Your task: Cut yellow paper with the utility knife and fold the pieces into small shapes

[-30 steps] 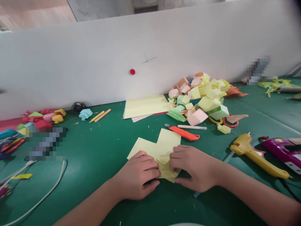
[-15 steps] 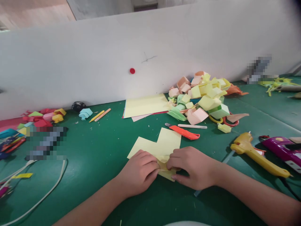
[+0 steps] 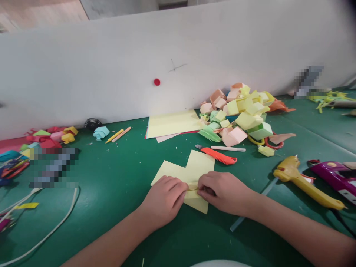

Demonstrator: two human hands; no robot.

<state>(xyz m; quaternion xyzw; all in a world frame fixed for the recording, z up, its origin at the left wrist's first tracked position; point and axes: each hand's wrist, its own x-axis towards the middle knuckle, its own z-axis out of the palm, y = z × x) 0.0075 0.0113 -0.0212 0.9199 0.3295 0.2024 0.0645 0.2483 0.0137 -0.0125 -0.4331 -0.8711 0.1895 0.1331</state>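
Observation:
A pale yellow sheet of paper (image 3: 200,163), cut with a notch at its far side, lies on the green table in front of me. My left hand (image 3: 166,198) pinches a raised fold near the sheet's middle, thumb and fingers pressed together. Facing it, my right hand (image 3: 224,193) grips the same fold from the other side, its fingers curled. Between the fingertips a narrow strip of the folded paper shows; the rest of the fold is hidden by my fingers. Just beyond the sheet rest an orange utility knife (image 3: 219,155) with its blade end to the left and a thin white pen (image 3: 228,148).
A yellow glue gun (image 3: 308,183) and a purple tool (image 3: 336,180) lie at right, with a clear glue stick (image 3: 237,224) near my right wrist. Folded paper pieces (image 3: 244,115) are heaped at the white partition (image 3: 111,70). A white cable (image 3: 63,218) curves at left.
My right hand's thumb has closed up against its fingers at the fold, where it stood lower and apart before. The left hand has barely shifted; the fold looks straighter.

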